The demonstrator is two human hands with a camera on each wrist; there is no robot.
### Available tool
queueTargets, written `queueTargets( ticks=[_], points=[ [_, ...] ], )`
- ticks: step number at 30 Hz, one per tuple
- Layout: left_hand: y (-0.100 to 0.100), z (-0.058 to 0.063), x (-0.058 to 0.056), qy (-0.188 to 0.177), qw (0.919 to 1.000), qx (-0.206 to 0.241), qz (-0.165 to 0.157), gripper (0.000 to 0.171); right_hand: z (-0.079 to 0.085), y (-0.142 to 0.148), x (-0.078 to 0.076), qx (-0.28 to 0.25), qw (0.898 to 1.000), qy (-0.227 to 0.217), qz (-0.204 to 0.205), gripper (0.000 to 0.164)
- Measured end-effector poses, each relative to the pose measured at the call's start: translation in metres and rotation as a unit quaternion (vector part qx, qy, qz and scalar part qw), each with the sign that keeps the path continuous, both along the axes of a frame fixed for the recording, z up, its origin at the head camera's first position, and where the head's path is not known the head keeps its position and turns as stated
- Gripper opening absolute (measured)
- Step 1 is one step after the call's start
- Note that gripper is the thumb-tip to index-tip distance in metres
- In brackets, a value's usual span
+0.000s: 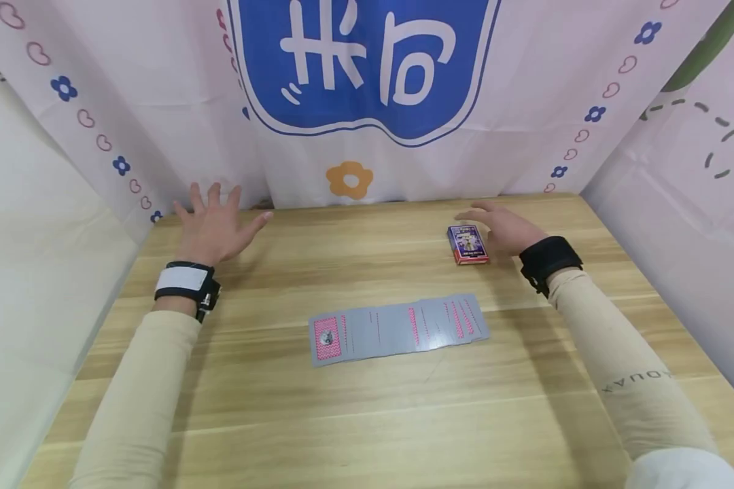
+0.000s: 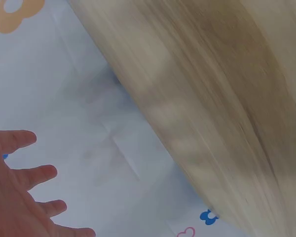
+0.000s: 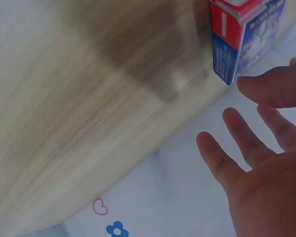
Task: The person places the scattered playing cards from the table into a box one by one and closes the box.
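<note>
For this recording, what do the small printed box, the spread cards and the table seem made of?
Small printed box: probably cardboard, going by its straight, sharp edges and printed faces.
Spread cards: thin and smooth, with a bright glare; coated paper or plastic, I can't tell.
Table: wood or wood-look laminate, judging by its streaky grain.

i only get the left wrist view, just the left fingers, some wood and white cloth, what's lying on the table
Observer: The head view shows a row of overlapping cards with grey borders spread across the table.

Operator: anything else on it

Observer: Yes, a small blue and red box, farther back than the row and right beside the right hand.

Operator: is that box being gripped

Observer: No, the right wrist view shows the fingers spread apart, not curled round it; whether the thumb touches it, I can't tell.
</note>
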State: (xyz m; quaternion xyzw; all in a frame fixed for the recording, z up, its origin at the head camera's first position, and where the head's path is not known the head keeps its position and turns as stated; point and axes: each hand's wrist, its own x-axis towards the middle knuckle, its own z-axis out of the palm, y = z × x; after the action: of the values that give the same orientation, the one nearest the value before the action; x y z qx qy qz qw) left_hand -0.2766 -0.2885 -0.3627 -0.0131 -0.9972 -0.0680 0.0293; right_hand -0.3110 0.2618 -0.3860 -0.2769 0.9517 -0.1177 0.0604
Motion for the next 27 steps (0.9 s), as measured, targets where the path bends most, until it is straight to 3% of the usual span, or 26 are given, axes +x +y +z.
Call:
queueTargets(
  ticks=[7,13,22,27],
  points=[
    [0.007,-0.001,-0.001,-0.002,0.9999,0.01,-0.006,0.108,-0.008,-0.009,0.003,0.047,0.998,-0.046,0.018,0.094],
    [0.013,-0.004,-0.002,-0.003,0.9999,0.009,-0.012,0.108,-0.016,-0.005,-0.005,0.075,0.996,-0.049,0.026,0.087],
    [0.014,-0.017,0.0,0.0,0.9998,0.008,-0.018,0.103,-0.007,-0.004,-0.002,0.035,0.994,-0.101,-0.009,0.074],
    [0.025,-0.024,0.003,-0.005,0.9976,0.042,-0.056,0.096,-0.01,-0.006,-0.001,0.005,0.994,-0.106,-0.013,0.067]
  ],
)
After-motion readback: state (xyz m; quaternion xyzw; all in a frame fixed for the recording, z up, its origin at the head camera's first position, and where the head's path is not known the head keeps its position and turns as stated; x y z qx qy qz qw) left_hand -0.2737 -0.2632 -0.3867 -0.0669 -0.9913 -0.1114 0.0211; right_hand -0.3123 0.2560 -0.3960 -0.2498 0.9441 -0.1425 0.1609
